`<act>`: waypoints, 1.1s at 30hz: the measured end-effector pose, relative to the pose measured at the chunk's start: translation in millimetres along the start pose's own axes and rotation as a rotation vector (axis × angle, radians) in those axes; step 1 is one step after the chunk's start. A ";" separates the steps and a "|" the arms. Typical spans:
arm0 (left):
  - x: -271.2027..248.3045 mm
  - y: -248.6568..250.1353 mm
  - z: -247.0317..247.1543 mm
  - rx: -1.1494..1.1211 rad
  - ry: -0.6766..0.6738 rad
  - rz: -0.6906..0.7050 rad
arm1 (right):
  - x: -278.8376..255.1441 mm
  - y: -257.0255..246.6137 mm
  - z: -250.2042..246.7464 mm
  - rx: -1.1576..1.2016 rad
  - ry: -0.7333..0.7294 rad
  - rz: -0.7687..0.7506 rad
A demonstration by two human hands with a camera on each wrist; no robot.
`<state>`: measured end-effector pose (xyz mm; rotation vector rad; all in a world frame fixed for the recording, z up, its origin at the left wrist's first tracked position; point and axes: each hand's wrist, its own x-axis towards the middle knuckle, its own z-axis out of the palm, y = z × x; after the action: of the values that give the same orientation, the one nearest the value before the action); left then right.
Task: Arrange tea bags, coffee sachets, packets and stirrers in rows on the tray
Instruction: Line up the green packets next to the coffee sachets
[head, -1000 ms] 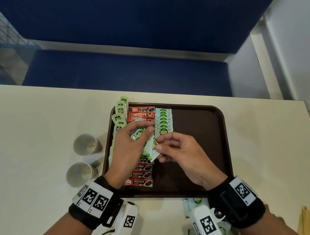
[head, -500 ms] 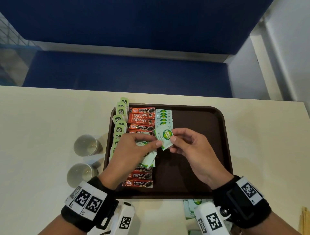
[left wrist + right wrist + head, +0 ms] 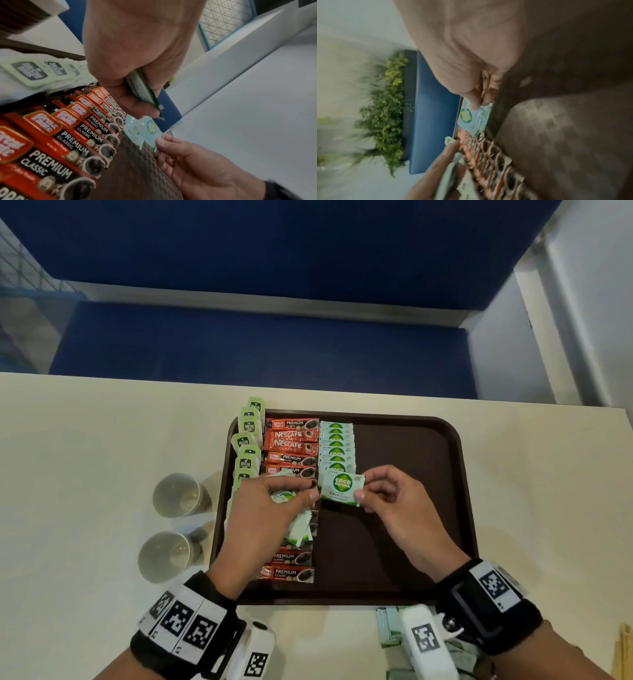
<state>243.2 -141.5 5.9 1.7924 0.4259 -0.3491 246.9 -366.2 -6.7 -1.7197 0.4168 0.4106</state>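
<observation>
On the brown tray (image 3: 404,594) three columns stand at its 9 o'clock side: green-tagged tea bags (image 3: 247,440) along the rim, red coffee sachets (image 3: 291,440) beside them running from 12 to 6 o'clock, and a shorter, overlapped column of Coco Natura sugar packets (image 3: 336,446) filling only the 12 o'clock half. The tray's 3 o'clock half is bare, more green packets (image 3: 388,628) lie on the table off its 6 o'clock edge, and what may be wooden stirrers show at the picture's far edge, too cropped to be sure. So the work looks roughly half done.

The right hand (image 3: 394,508) pinches one sugar packet (image 3: 340,488) by its 3 o'clock edge between thumb and forefinger, other fingers curled. The packet sits at the column's near end, face up, long axis running 9 to 3 o'clock, slightly tilted, print upright to the person. The left hand (image 3: 267,515) curls round a spare bunch of packets (image 3: 298,529) above the sachets.
</observation>
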 end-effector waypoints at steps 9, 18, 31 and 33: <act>1.4 0.4 -3.6 -0.025 0.016 0.016 | 24.8 17.6 7.9 -0.303 0.171 -0.130; 0.0 -1.2 -4.9 -0.047 0.024 0.027 | 25.4 21.9 18.4 -0.412 0.182 -0.208; 1.7 -1.9 -7.7 -0.061 0.036 0.026 | 25.8 26.2 26.0 -0.450 0.185 -0.253; 1.2 -2.8 -7.5 -0.059 0.033 0.028 | 26.0 26.8 25.8 -0.443 0.186 -0.261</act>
<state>243.0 -133.5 4.9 1.7469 0.4295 -0.2849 255.3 -347.0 -46.9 -2.2224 0.2379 0.1570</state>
